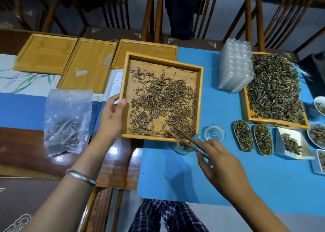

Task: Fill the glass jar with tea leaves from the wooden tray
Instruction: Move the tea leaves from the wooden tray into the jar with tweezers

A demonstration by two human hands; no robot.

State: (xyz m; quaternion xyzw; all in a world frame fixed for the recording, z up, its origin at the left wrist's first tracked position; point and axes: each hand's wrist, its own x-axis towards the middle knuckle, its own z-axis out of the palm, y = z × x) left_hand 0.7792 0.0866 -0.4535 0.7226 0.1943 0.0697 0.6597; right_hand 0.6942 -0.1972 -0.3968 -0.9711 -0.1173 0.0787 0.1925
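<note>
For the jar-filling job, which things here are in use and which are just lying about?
In use: wooden tray of tea leaves, gripped by left hand; tweezers pinched in right hand; glass jar.

Lying about: jar lid, plastic bag, empty trays, second leaf tray, sample dishes.

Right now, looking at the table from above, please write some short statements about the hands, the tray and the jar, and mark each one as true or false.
1. The left hand grips the left edge of the wooden tray. True.
2. The right hand holds a metal spoon. False: it holds wooden tweezers, tips among the tea leaves.
3. The glass jar sits just below the tray's near right corner. True.
4. The glass lid is on the jar. False: it lies on the blue mat, right of the jar.
5. The plastic bag lies left of the tray. True.
</note>
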